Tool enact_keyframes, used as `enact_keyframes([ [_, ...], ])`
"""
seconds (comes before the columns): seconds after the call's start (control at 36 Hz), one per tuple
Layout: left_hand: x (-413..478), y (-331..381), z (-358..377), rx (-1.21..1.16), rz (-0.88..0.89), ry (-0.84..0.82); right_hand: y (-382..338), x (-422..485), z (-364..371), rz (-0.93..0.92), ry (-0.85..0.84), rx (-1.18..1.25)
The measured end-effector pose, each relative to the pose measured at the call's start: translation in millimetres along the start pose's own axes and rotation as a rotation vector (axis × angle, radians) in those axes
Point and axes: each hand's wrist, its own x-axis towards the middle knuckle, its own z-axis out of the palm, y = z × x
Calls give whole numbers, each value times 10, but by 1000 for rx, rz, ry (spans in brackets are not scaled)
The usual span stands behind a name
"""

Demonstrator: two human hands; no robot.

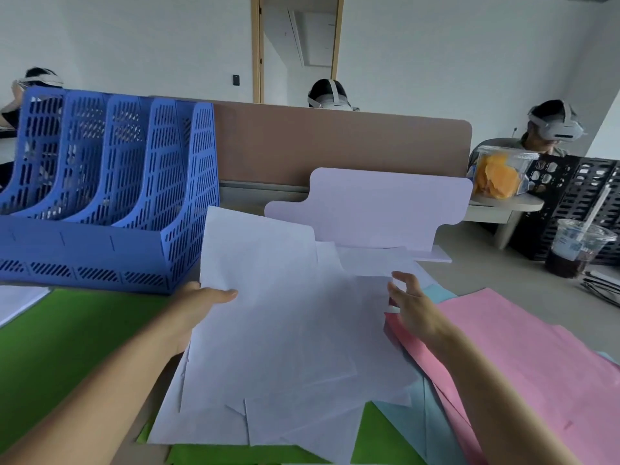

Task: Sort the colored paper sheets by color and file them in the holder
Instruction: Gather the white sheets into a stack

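A blue slotted file holder [110, 182] with several empty compartments stands at the left back of the desk. My left hand [204, 302] pinches the left edge of a white sheet [265, 283], lifted and tilted toward the holder. More white sheets [302, 391] lie fanned beneath it. My right hand [411, 302] hovers with fingers spread over the right edge of the white pile, holding nothing. Pink sheets [516, 357] lie to the right, light blue sheets [412, 421] peek out under them, and green sheets [67, 333] lie at the left and along the front.
A white bookend-shaped board [379, 206] stands behind the papers. A brown desk divider [335, 142] runs across the back. An iced drink cup with a straw [577, 250] stands at the right, near a black crate [583, 196] and a clear box of orange snacks [500, 176]. Other people with headsets sit beyond.
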Motion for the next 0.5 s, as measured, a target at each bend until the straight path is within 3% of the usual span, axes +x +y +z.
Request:
enact_keyframes([
  [0.14,37,-10,-22,-30,-1,38,271,339,-43,156,156,-95],
  [0.25,5,-13,16,-68,-1,57,121,282,-105,146,92,-309],
  [0.5,-36,-14,100,-98,0,57,-156,269,-134,262,42,1],
])
